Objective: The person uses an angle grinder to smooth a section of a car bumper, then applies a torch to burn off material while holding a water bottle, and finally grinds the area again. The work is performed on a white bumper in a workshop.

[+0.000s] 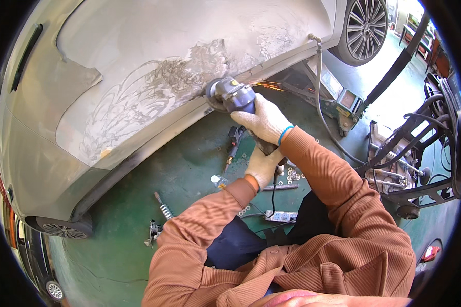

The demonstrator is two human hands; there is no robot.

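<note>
An angle grinder (239,95) is held in both my gloved hands, its disc against the lower edge of a silver car's side panel (153,92). Orange sparks (268,85) fly off to the right of it. My right hand (265,120) is wrapped round the body just behind the grinder's head. Farther back, my left hand (263,166) is closed round the rear end of the tool, partly hidden by my right wrist. Bare, swirled scrape marks cover the panel beside the disc.
A floor jack (338,100) stands by the car's sill, and a hose (320,92) runs from a clamp on it. Washers (293,174), a power strip (280,217), an air tool (234,146) and a slide hammer-like rod (164,207) lie on the green floor. A black wheeled machine (420,138) is at right.
</note>
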